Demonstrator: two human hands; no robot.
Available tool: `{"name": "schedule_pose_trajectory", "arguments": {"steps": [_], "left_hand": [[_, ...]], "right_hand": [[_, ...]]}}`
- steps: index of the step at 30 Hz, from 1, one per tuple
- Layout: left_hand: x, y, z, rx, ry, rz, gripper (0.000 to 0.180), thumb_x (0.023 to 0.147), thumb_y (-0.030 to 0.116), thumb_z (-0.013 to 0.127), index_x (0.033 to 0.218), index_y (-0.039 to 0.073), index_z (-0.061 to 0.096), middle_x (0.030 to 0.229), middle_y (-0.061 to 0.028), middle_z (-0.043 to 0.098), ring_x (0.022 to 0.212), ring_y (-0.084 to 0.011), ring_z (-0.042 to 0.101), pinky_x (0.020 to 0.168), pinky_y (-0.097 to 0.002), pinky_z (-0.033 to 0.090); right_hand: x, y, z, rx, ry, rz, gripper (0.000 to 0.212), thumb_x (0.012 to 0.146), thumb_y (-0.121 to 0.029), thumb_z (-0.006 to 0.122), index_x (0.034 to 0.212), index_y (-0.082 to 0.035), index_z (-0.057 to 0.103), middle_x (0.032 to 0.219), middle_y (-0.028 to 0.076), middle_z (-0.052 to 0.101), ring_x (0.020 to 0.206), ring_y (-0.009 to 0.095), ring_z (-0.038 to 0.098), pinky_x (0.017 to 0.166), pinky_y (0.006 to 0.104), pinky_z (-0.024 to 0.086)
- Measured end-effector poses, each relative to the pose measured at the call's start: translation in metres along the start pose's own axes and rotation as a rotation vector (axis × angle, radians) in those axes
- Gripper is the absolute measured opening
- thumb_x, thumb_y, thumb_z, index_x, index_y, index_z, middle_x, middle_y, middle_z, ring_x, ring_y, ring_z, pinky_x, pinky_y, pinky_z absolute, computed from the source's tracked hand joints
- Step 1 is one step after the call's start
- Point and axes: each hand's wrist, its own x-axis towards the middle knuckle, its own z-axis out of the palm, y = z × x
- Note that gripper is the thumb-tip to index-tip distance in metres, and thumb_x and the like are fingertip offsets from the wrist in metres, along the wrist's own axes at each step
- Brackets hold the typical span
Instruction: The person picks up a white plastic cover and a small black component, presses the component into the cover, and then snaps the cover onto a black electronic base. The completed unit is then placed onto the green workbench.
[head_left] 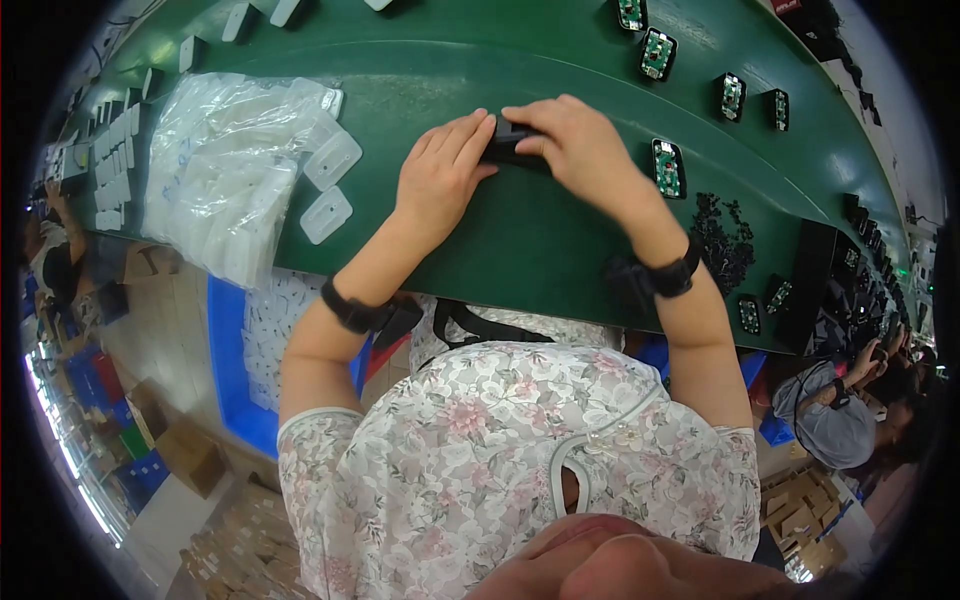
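A small black plastic case (507, 141) lies on the green table between my hands, mostly covered by my fingers. My left hand (442, 172) presses against its left end, fingers together and thumb at the near side. From the right, my right hand (583, 152) grips the case, with fingertips on its far edge and thumb on its near side. What is inside the case cannot be seen.
White covers fill a clear plastic bag (215, 165) on the left, with loose white covers (327, 214) beside it. Black cases with green circuit boards (667, 168) stand to the right, near a pile of small black parts (722, 240). A blue bin (228, 375) sits below the table's edge. Co-workers are at both sides.
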Motion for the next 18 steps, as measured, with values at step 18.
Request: {"name": "schedule_pose_trajectory", "arguments": {"steps": [18], "left_hand": [[0.032, 0.011, -0.010, -0.805, -0.120, -0.591, 0.024, 0.089, 0.013, 0.061, 0.107, -0.003, 0.060, 0.073, -0.0081, 0.064, 0.059, -0.0101, 0.058, 0.055, -0.0231, 0.048]], "right_hand": [[-0.010, -0.001, -0.020, 0.793, 0.017, 0.345, 0.037, 0.085, -0.015, 0.065, 0.119, -0.003, 0.057, 0.098, 0.008, 0.063, 0.078, 0.011, 0.061, 0.071, 0.0241, 0.051]]}}
